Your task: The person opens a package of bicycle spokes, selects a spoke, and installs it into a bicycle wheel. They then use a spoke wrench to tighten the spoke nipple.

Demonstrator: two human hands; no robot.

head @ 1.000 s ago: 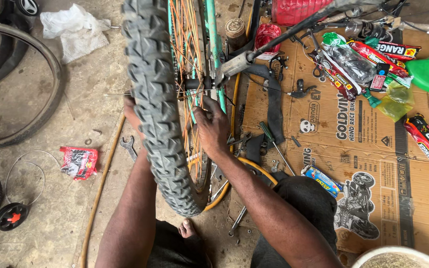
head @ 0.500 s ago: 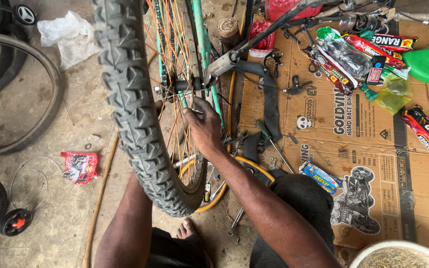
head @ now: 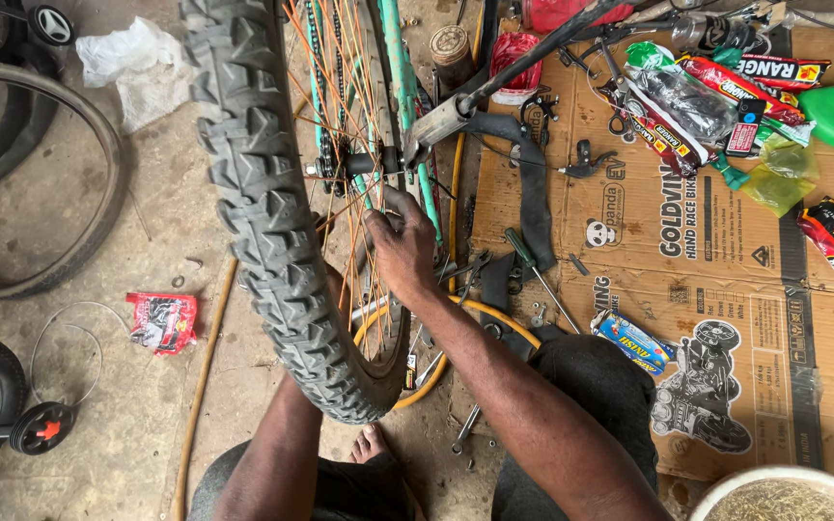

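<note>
The knobby bicycle wheel (head: 272, 212) stood upright, its tread running from top of view down toward the person. The right hand (head: 400, 246) pinched narrowly at the orange spokes (head: 340, 116) beside the hub. The left hand was hidden behind the tyre; its grip could not be told.

right hand (head: 403, 253) among orange spokes (head: 340, 96) near the hub, left arm behind the knobby tyre (head: 263, 212)
</note>
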